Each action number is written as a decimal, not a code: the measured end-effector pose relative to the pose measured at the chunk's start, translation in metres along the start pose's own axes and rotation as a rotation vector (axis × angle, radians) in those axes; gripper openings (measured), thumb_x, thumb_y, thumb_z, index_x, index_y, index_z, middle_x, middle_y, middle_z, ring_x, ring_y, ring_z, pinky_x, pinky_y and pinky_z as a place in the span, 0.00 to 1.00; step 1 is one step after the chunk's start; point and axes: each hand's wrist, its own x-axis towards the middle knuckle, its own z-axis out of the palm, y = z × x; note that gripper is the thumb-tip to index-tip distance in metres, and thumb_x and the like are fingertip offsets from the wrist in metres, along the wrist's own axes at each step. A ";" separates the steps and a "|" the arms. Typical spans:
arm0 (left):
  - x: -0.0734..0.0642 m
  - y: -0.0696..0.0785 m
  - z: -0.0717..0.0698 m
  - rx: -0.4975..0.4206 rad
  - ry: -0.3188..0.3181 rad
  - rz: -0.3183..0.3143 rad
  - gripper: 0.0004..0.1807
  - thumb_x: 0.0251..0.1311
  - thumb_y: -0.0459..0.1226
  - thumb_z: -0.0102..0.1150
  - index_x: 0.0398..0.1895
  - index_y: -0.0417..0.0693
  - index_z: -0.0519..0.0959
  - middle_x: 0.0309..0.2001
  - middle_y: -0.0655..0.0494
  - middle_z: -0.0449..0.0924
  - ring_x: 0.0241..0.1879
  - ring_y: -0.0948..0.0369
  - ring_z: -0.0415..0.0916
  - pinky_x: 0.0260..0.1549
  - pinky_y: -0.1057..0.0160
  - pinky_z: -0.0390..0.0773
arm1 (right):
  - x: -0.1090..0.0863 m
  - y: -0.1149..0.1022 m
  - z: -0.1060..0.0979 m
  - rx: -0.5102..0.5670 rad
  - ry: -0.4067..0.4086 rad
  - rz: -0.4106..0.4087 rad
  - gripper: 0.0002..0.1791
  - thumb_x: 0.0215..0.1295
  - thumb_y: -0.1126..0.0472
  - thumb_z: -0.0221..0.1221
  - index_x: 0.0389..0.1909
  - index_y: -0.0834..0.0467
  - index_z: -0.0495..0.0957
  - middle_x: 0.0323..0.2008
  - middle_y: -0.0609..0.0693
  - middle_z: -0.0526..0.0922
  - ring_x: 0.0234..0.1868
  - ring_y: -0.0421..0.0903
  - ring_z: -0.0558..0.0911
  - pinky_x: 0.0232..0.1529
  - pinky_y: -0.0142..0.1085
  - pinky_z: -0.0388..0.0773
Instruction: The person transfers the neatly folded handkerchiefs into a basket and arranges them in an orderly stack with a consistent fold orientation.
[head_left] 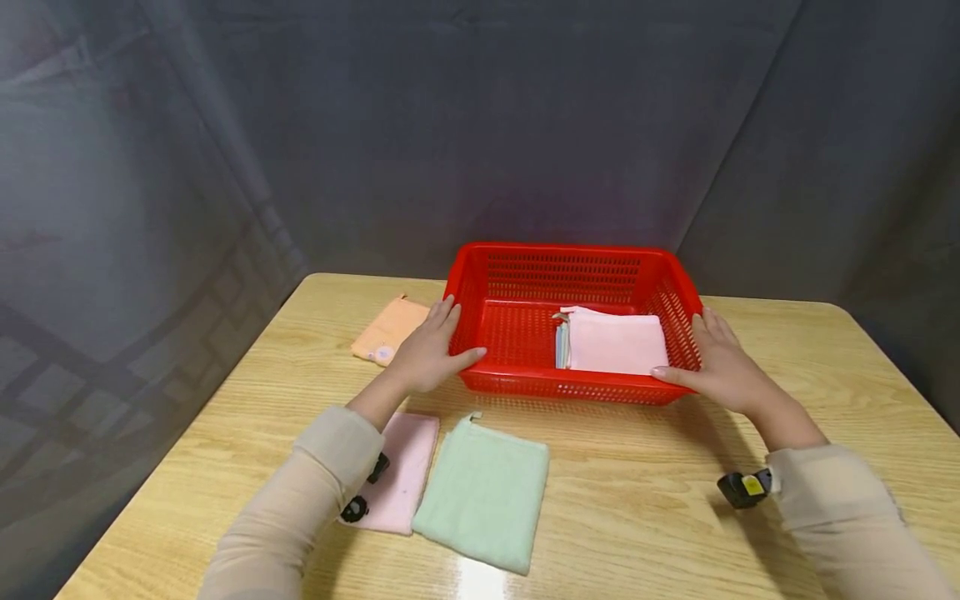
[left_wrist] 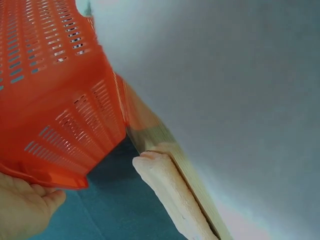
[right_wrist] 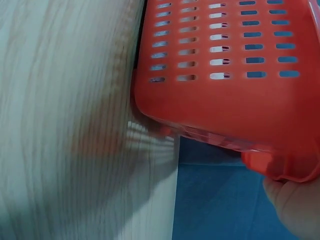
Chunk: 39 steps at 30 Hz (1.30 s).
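Light wood-grain table [head_left: 615, 517], far corners rounded. Dark grey curtain [head_left: 480, 125] beyond far edge and along left side; faint block-like pattern low on left, thin diagonal line on right. Folded orange cloth [head_left: 390, 329] flat at far left of table, small round pale emblem toward near edge. Folded pink cloth [head_left: 411, 479] nearer, partly hidden. Folded green cloth [head_left: 487, 492] just right of pink one, small loop at far-left corner. Bright glare patch [head_left: 482, 579] on table, just near of green cloth.

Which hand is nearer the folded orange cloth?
Left: the left hand holds the left end of the red plastic basket, beside the folded orange cloth; the right hand holds the opposite end.
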 end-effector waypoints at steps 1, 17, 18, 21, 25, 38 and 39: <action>0.000 0.000 0.000 -0.002 -0.002 0.000 0.46 0.52 0.62 0.40 0.65 0.40 0.44 0.67 0.51 0.34 0.64 0.57 0.29 0.57 0.53 0.50 | 0.000 0.000 0.000 -0.001 0.000 0.003 0.57 0.51 0.39 0.54 0.59 0.76 0.32 0.61 0.69 0.27 0.61 0.60 0.26 0.55 0.59 0.35; 0.001 -0.003 -0.007 -0.055 -0.064 0.016 0.47 0.51 0.63 0.41 0.66 0.42 0.45 0.67 0.52 0.32 0.64 0.56 0.29 0.56 0.50 0.51 | -0.002 -0.004 -0.002 0.016 0.000 0.041 0.59 0.48 0.37 0.55 0.61 0.74 0.33 0.62 0.69 0.31 0.62 0.61 0.30 0.52 0.62 0.40; 0.001 -0.004 -0.008 -0.066 -0.074 0.012 0.47 0.51 0.63 0.42 0.66 0.43 0.45 0.67 0.52 0.32 0.64 0.56 0.29 0.56 0.50 0.50 | -0.002 -0.004 -0.002 0.021 0.000 0.042 0.59 0.48 0.37 0.55 0.61 0.74 0.33 0.62 0.69 0.31 0.62 0.61 0.30 0.52 0.62 0.41; 0.001 -0.007 -0.011 -0.133 -0.096 0.009 0.46 0.51 0.61 0.44 0.66 0.44 0.44 0.67 0.53 0.31 0.64 0.57 0.29 0.57 0.50 0.48 | -0.002 -0.005 -0.002 0.032 0.002 0.045 0.59 0.47 0.37 0.55 0.61 0.74 0.34 0.62 0.69 0.31 0.62 0.61 0.31 0.52 0.63 0.41; 0.002 -0.012 -0.015 -0.226 -0.106 0.001 0.45 0.53 0.58 0.46 0.66 0.44 0.43 0.67 0.53 0.33 0.64 0.57 0.31 0.57 0.51 0.48 | -0.002 -0.006 -0.001 0.042 0.001 0.047 0.59 0.48 0.38 0.55 0.61 0.74 0.34 0.62 0.68 0.31 0.62 0.61 0.30 0.52 0.62 0.40; -0.008 -0.032 -0.027 -0.357 -0.079 -0.073 0.43 0.55 0.56 0.44 0.66 0.43 0.43 0.66 0.51 0.41 0.63 0.53 0.41 0.56 0.47 0.49 | -0.003 -0.006 0.000 0.042 0.011 0.048 0.58 0.48 0.38 0.55 0.61 0.74 0.34 0.63 0.67 0.30 0.62 0.60 0.30 0.53 0.61 0.40; -0.009 -0.034 -0.028 -0.363 -0.074 -0.081 0.42 0.55 0.56 0.44 0.66 0.42 0.43 0.66 0.49 0.42 0.63 0.52 0.42 0.55 0.47 0.50 | -0.003 -0.006 -0.001 0.042 0.011 0.049 0.58 0.48 0.37 0.55 0.61 0.74 0.34 0.63 0.67 0.30 0.62 0.60 0.31 0.53 0.61 0.40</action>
